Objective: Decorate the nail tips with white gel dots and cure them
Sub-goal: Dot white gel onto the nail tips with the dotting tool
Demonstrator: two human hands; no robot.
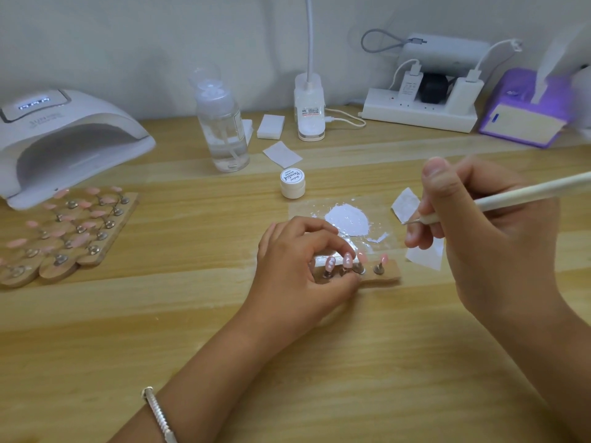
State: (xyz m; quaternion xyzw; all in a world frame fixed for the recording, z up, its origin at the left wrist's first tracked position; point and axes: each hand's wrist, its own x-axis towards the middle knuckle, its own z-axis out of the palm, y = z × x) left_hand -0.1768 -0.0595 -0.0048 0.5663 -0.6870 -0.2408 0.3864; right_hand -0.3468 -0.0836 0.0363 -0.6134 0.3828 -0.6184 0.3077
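Observation:
A small wooden strip (388, 274) at the table's middle carries several pink nail tips (348, 260) on metal stands; two of them show white marks. My left hand (297, 266) grips the strip's left end, fingers curled over the stands. My right hand (479, 231) holds a white dotting pen (524, 193), its thin metal tip pointing left above a clear sheet with a blob of white gel (347, 219). A small white gel jar (292, 183) stands closed behind the sheet. The curing lamp (64, 142) sits at the far left.
Wooden boards (64, 235) with several pink nail tips lie in front of the lamp. A clear pump bottle (224, 129), white wipes (271, 126), a desk-lamp base (309, 113), a power strip (419, 110) and a purple device (527, 113) line the back.

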